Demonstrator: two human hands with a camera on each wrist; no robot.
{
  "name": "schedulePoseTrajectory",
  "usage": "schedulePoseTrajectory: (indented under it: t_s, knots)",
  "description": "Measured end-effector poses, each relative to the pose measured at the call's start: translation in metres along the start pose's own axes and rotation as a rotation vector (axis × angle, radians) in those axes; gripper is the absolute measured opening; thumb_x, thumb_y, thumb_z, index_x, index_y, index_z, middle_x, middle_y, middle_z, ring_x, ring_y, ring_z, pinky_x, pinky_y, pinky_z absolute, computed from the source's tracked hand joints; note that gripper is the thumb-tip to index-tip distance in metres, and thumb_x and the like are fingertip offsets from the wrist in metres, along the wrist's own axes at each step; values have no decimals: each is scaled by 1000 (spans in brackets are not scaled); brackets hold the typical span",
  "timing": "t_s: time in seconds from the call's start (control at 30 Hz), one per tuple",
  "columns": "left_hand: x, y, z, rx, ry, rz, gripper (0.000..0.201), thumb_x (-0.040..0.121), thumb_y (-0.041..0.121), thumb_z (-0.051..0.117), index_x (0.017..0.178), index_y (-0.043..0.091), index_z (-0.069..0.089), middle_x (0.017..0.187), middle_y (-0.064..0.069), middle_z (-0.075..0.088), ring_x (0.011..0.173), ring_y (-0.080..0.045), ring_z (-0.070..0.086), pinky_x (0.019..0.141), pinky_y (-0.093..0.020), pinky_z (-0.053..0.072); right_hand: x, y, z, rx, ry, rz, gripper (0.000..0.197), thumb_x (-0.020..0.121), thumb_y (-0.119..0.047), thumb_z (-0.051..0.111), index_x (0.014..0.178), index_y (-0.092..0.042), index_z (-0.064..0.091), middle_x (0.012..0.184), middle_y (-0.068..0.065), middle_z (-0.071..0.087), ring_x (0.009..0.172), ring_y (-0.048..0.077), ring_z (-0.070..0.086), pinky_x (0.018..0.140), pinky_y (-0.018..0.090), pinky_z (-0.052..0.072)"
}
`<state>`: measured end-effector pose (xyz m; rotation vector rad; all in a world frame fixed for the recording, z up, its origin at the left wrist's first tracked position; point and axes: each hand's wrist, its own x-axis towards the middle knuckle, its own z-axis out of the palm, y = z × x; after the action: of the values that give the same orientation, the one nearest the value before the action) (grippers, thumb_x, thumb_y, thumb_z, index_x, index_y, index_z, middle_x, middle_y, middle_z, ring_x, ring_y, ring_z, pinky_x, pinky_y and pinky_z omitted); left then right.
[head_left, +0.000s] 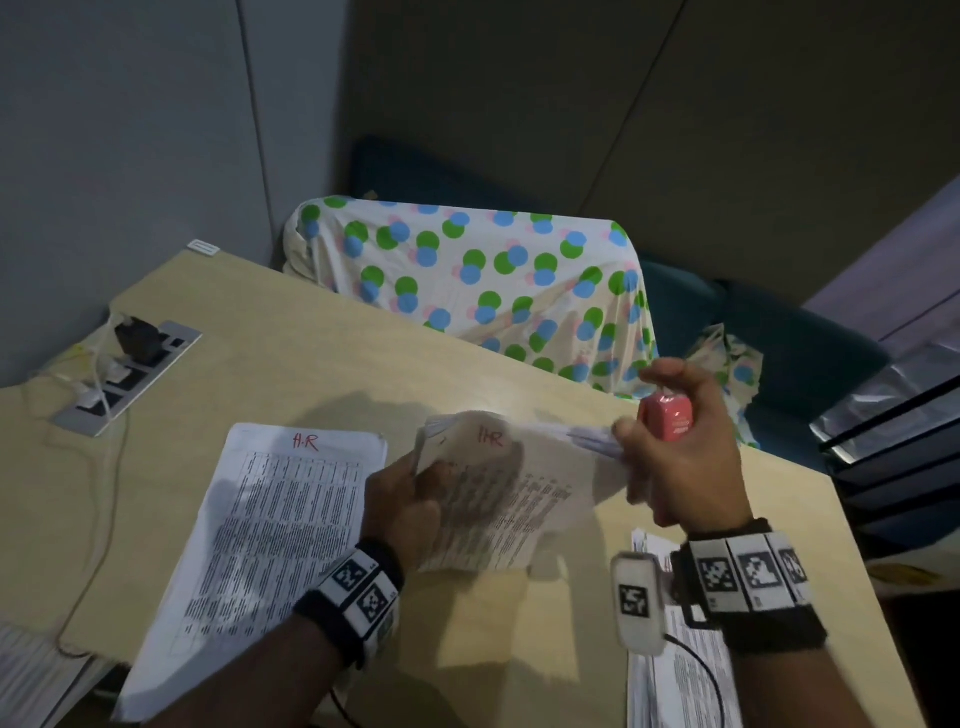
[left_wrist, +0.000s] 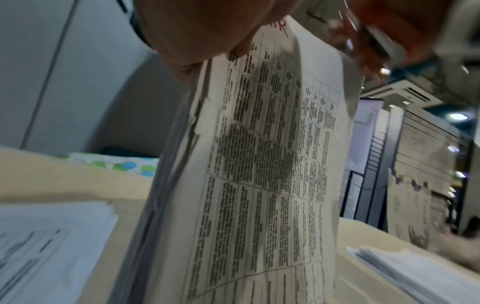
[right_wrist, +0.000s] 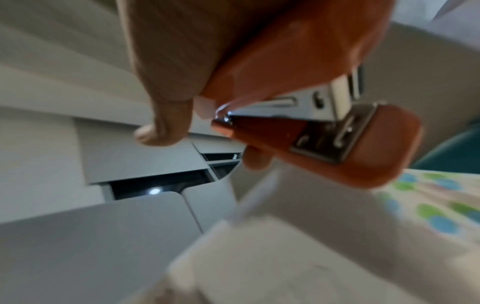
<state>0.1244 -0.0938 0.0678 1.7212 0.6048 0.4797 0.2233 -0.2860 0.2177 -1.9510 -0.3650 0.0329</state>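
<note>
My left hand (head_left: 410, 499) grips a bundle of printed sheets (head_left: 498, 493) marked "H.R" in red, held up above the table; the printed table on them fills the left wrist view (left_wrist: 259, 164). My right hand (head_left: 670, 441) holds a pink-orange stapler (head_left: 667, 415) at the bundle's upper right corner. In the right wrist view the stapler (right_wrist: 324, 127) shows its metal anvil, its mouth slightly apart just above the blurred paper corner (right_wrist: 272, 195). The head view is blurred at that corner, so I cannot tell whether the paper sits inside the stapler.
A second "H.R" stack (head_left: 260, 545) lies flat on the beige table (head_left: 311, 353) at the left. More printed sheets (head_left: 670, 665) lie at the lower right. A socket panel with cables (head_left: 130, 374) sits at far left. A dotted cloth (head_left: 467, 280) covers something behind the table.
</note>
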Motion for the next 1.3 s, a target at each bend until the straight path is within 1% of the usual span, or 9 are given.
schedulePoseTrajectory:
  t_s: [0.2,0.27,0.37,0.43,0.53,0.63,0.8,1.07,1.3]
  knots:
    - [3,7,-2,-42,13,39,23,86,42,49,70,27,56,70,2,65,63,-11,62,59,-41,60,-5,62,-5,105,-116,261,104,43,-9,85,136,-35,44,121,-1,59,53,26,63,36,30,47]
    - [3,6,-1,-18,-32,95,25,80,53,43,67,32,51,67,3,62,61,-9,60,56,-39,58,-6,75,5,141,-121,322,97,46,-12,84,134,-29,48,108,0,66,49,30,59,35,29,44]
    - [6,2,0,-37,-95,74,16,91,28,53,75,32,54,77,10,63,75,-16,64,58,-27,54,-4,86,15,164,-20,259,38,68,-4,80,103,-6,64,61,12,65,40,28,50,32,37,44]
    - [9,1,-3,-57,-118,144,12,91,21,56,89,33,54,85,13,62,81,-11,63,63,-23,55,-3,93,15,159,52,237,17,77,5,74,88,0,63,54,16,59,40,26,49,35,35,45]
    - [14,9,-8,-218,-126,257,30,88,33,55,113,46,45,98,9,60,88,-3,64,65,-18,57,-5,94,14,105,55,207,15,78,8,72,87,1,62,55,17,59,37,24,49,34,33,43]
    - [19,12,-4,-222,-74,429,45,86,45,46,128,32,35,102,8,56,91,6,59,67,-8,51,-4,97,16,92,62,199,16,78,7,73,89,2,63,55,15,61,38,23,49,36,34,43]
    - [22,6,3,-119,-19,608,22,96,36,35,101,18,48,93,12,49,85,3,52,65,-12,44,-3,102,18,109,44,209,20,76,5,76,89,-3,63,59,21,59,42,28,46,40,38,43]
    - [23,23,14,-179,66,610,36,93,45,39,86,10,45,81,12,41,74,4,47,67,-7,40,-7,102,21,29,123,115,17,79,-2,77,83,-10,62,54,18,60,39,30,48,36,49,44]
    - [21,21,18,-206,71,579,35,90,51,41,94,17,45,90,9,46,81,2,50,69,-9,42,-15,107,29,-34,124,77,35,64,-49,76,88,-26,64,67,6,69,49,24,59,52,35,53]
